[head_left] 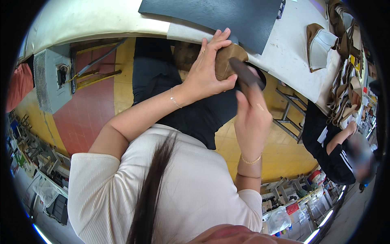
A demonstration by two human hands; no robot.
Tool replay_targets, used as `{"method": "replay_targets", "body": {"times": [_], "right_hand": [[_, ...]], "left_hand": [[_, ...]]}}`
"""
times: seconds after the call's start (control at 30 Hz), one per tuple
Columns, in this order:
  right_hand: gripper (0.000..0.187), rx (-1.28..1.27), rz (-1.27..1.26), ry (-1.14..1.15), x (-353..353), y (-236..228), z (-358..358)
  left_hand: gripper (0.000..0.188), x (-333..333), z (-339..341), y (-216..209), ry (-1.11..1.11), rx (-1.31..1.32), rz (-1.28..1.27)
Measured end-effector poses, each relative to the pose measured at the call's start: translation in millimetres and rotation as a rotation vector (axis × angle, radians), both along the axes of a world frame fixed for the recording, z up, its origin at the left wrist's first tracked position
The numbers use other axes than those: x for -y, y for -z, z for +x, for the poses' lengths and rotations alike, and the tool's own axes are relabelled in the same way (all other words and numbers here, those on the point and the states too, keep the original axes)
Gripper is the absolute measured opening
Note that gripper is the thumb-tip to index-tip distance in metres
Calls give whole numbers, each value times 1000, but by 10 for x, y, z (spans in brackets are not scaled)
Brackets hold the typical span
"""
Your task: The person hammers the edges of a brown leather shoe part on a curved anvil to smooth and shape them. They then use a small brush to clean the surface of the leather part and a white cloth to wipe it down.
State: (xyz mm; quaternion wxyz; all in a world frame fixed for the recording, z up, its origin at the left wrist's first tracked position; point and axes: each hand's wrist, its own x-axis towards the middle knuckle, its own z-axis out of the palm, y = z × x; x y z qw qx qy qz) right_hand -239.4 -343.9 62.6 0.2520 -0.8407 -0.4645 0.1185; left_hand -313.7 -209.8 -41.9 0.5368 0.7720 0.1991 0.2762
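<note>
At the near edge of the worktable, my left hand (209, 69) grips a brown leather-like piece (230, 60), curved like a shoe part. Its fingers lie along the far side and the thumb presses the near side. A grey rounded end (233, 39) shows just beyond the piece; what supports the piece underneath is hidden. My right hand (254, 114) is closed around a dark, elongated tool (245, 72), smeared by motion. The tool's tip overlaps the right side of the brown piece; whether they touch I cannot tell.
A dark flat board (219, 18) lies on the pale worktable (294, 44). Brown and grey shoe uppers (321, 46) are piled at the right. Another person (335, 142) is beside that pile. A grey metal box (50, 79) and a metal stand (290, 114) are below table level.
</note>
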Motion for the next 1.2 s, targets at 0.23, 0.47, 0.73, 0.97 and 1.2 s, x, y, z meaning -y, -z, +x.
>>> {"method": "replay_targets", "body": {"times": [0.23,0.47,0.73,0.97,1.2], "right_hand": [[50,20,25,-8,-17,-28,32],[53,78,189,-33,-37,35,62],[50,12,194,-1,-18,110,42],[50,27,213,28,4,169,36],[53,38,201,9,-5,160,22]], "left_hand": [[76,18,6,14,-1,10,-20],[74,19,24,10,-2,30,-46],[74,34,18,36,-1,38,-66],[74,29,24,12,-5,46,-63],[75,15,17,21,-8,33,-50]]}}
